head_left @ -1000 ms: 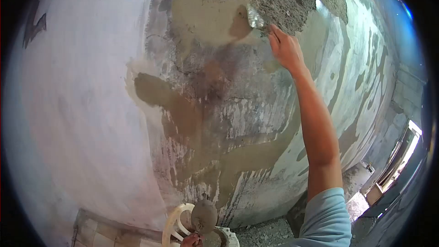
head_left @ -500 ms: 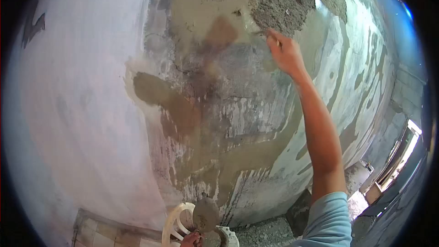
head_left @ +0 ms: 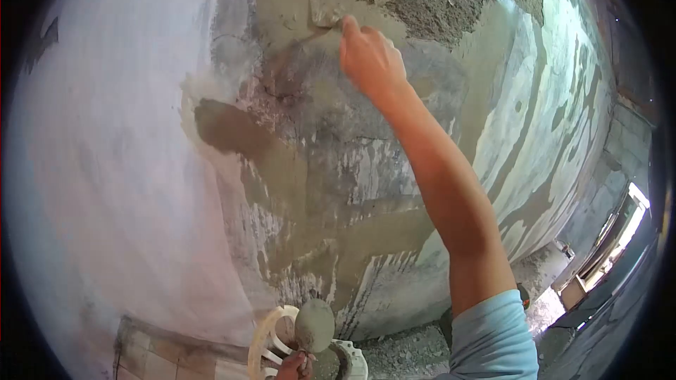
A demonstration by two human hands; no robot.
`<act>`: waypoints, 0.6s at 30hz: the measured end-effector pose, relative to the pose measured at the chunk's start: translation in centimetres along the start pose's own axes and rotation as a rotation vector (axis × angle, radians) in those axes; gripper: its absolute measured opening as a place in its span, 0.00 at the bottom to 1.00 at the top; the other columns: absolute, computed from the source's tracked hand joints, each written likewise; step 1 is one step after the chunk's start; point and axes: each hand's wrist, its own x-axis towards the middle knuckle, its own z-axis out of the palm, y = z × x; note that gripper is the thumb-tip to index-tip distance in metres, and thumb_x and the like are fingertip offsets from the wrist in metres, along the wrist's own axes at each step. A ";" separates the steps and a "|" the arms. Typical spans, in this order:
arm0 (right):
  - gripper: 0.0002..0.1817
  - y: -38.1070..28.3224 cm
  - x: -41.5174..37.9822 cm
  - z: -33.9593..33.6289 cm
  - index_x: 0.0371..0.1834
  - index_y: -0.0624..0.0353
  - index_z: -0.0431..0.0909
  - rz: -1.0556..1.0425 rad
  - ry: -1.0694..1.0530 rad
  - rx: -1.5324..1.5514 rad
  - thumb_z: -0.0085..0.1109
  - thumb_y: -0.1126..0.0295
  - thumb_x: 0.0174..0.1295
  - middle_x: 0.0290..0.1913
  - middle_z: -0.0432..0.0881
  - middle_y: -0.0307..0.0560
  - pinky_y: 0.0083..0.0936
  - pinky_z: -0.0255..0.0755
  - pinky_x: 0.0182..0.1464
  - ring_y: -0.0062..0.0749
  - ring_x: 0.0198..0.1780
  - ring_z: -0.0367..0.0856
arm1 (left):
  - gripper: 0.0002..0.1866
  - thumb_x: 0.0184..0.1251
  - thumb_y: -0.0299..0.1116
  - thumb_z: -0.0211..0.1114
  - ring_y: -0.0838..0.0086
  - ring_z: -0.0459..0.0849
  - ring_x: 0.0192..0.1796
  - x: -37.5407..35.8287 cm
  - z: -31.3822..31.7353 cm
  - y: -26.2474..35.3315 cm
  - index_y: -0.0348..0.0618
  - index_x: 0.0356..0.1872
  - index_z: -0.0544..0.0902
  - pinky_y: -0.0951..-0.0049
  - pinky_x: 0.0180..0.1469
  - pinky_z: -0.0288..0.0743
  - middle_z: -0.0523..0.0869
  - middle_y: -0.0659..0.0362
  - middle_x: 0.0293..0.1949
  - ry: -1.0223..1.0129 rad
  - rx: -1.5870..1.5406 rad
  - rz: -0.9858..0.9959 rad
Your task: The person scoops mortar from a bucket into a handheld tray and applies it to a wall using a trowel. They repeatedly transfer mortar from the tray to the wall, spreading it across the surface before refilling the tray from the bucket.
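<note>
My right hand (head_left: pixel 370 60) is raised to the upper part of the wall, its fingers closed round the handle of a flat-bladed trowel (head_left: pixel 325 8). The blade lies against wet grey plaster (head_left: pixel 282 3), left of a rough, coarse patch (head_left: pixel 436 7). At the bottom, my left hand (head_left: pixel 294 366) grips a round grey tool (head_left: pixel 315 325) with a mortar-coated face; its handle is mostly hidden in my fingers. A pale plastic chair (head_left: pixel 262 341) stands beside and behind this hand, and a white-rimmed container (head_left: pixel 358 362) is just right of it.
Smooth pale wall (head_left: pixel 127 169) spreads across the left. Grey rubble (head_left: pixel 408 353) lies along the wall's foot at lower right, and tiles (head_left: pixel 151 359) show at lower left. A bright opening (head_left: pixel 627 239) is at the far right.
My right hand and the trowel have moved left and slightly up across the wall. My left hand stays low, and the round tool's face shows more fully.
</note>
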 end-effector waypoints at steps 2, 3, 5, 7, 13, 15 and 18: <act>0.24 0.6 -2.1 -1.7 0.70 0.46 0.69 -0.116 -0.008 -0.057 0.54 0.63 0.71 0.42 0.84 0.53 0.53 0.81 0.41 0.62 0.38 0.86 | 0.18 0.80 0.50 0.59 0.77 0.62 0.12 -0.1 0.2 5.2 0.55 0.29 0.73 0.74 0.14 0.60 0.67 0.66 0.16 -0.070 -0.421 -0.300; 0.25 1.3 -2.4 -2.6 0.71 0.43 0.69 -0.176 0.000 -0.085 0.55 0.63 0.71 0.42 0.83 0.52 0.52 0.81 0.40 0.61 0.37 0.86 | 0.18 0.80 0.50 0.58 0.77 0.61 0.12 0.7 -0.3 -0.6 0.55 0.29 0.73 0.74 0.14 0.58 0.67 0.67 0.16 -0.079 -0.267 -0.136; 0.27 4.3 -1.9 -3.0 0.73 0.39 0.67 -0.124 0.050 -0.161 0.56 0.63 0.70 0.41 0.83 0.50 0.51 0.82 0.39 0.59 0.37 0.87 | 0.18 0.80 0.50 0.58 0.78 0.60 0.12 1.0 -0.6 -4.1 0.55 0.28 0.72 0.75 0.13 0.57 0.68 0.67 0.16 -0.031 -0.045 0.016; 0.27 7.4 -1.5 -2.9 0.73 0.38 0.67 -0.123 0.126 -0.191 0.56 0.62 0.71 0.42 0.83 0.48 0.51 0.81 0.39 0.58 0.37 0.87 | 0.17 0.80 0.48 0.58 0.79 0.60 0.12 0.7 0.1 -3.3 0.56 0.29 0.73 0.75 0.13 0.56 0.69 0.67 0.17 0.006 -0.071 -0.023; 0.23 11.8 -1.8 -3.2 0.70 0.40 0.71 0.021 0.196 -0.201 0.54 0.61 0.73 0.44 0.84 0.50 0.51 0.81 0.41 0.58 0.42 0.86 | 0.14 0.81 0.46 0.55 0.79 0.59 0.14 -0.3 0.5 -0.4 0.55 0.31 0.74 0.74 0.16 0.54 0.68 0.68 0.17 -0.002 -0.101 -0.141; 0.22 11.5 -2.0 -3.6 0.69 0.44 0.74 0.106 0.176 -0.155 0.54 0.61 0.72 0.45 0.86 0.52 0.50 0.80 0.48 0.58 0.47 0.86 | 0.14 0.81 0.46 0.55 0.79 0.59 0.14 0.0 0.3 -2.8 0.55 0.32 0.75 0.73 0.17 0.54 0.68 0.67 0.18 -0.040 0.011 -0.024; 0.22 10.9 -1.6 -4.0 0.69 0.47 0.74 0.183 0.169 -0.037 0.53 0.60 0.73 0.51 0.87 0.54 0.54 0.79 0.50 0.63 0.49 0.85 | 0.15 0.81 0.46 0.54 0.79 0.59 0.15 -1.4 0.3 4.2 0.54 0.31 0.75 0.73 0.17 0.54 0.67 0.67 0.18 -0.030 -0.239 -0.257</act>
